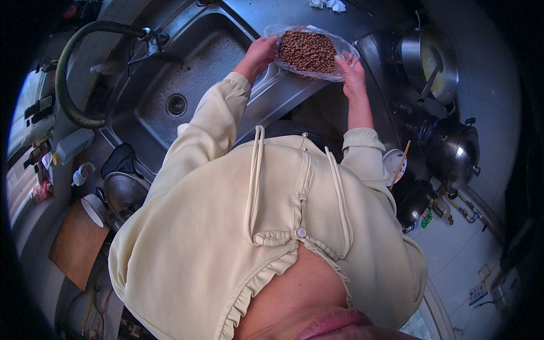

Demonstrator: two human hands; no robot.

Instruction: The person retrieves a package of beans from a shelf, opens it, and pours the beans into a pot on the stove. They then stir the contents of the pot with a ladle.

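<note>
Between my two hands is a clear plastic bag (346,43) with its mouth spread wide. Many small reddish-brown beans or peanuts (307,52) fill it; which kind I cannot tell. My left hand (264,51) pinches the bag's left edge. On the other side, my right hand (352,70) grips the right edge, thumb on top of the film. The bag is over the metal counter (276,95), just right of a stainless steel sink (157,85). Part of the bag's underside is hidden.
A faucet with a curved hose (61,80) arches at the sink's left. To the right stand a steel pot (410,59) with a ladle (431,80) inside, a dark kettle (452,153) and a bowl (393,163) with chopsticks (400,165). Crumpled white paper (335,5) lies at the back.
</note>
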